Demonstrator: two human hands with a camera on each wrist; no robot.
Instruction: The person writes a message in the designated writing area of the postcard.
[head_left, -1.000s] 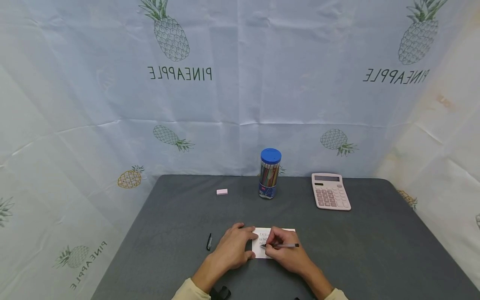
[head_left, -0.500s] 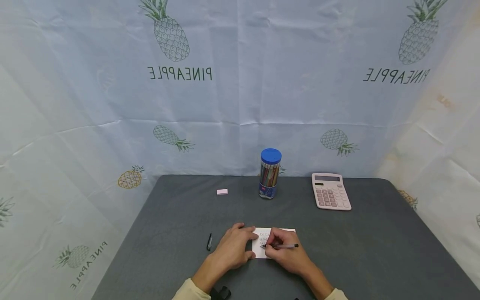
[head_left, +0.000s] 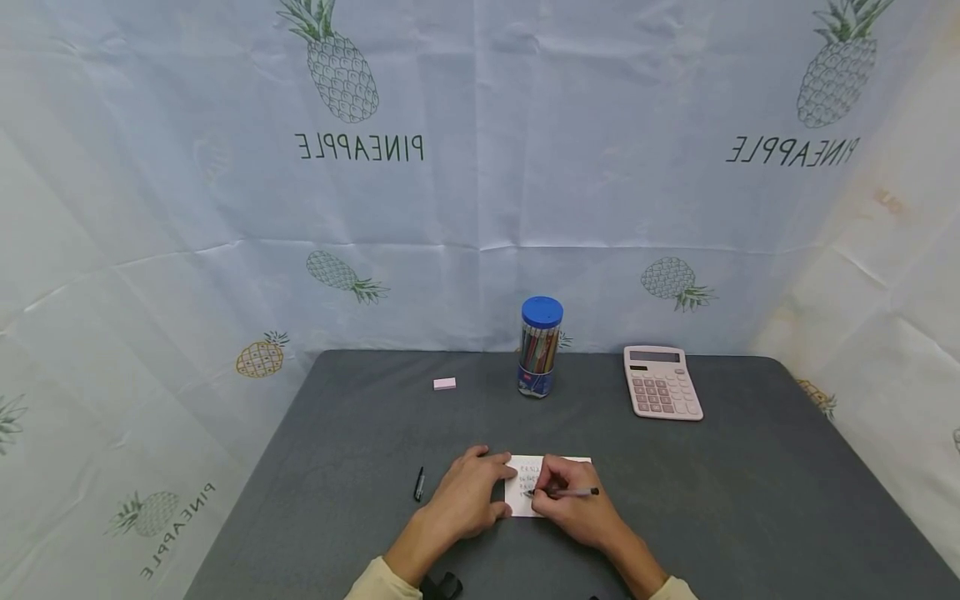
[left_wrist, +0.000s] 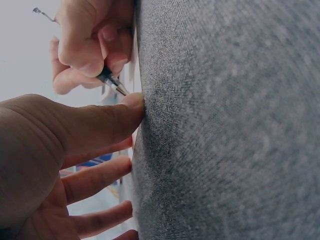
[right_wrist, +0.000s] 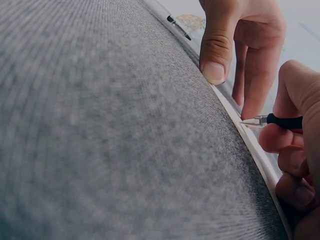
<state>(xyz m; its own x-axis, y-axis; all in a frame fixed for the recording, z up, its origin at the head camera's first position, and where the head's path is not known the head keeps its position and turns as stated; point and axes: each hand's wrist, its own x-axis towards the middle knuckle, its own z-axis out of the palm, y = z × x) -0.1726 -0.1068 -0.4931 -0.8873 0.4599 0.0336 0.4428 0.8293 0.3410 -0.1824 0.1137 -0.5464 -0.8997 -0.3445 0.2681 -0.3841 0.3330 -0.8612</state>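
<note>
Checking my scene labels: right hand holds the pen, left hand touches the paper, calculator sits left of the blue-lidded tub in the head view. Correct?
Not quite: the head view shows the calculator right of the blue-lidded tub. The rest stands: the right hand holds the pen, the left hand touches the paper.

Tilted pen (head_left: pixel 574 492) against inscribed paper (head_left: pixel 519 507)

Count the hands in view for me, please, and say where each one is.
2. The left hand touches the left edge of the white paper; the right hand is over the paper, holding a pen. No others show.
</note>
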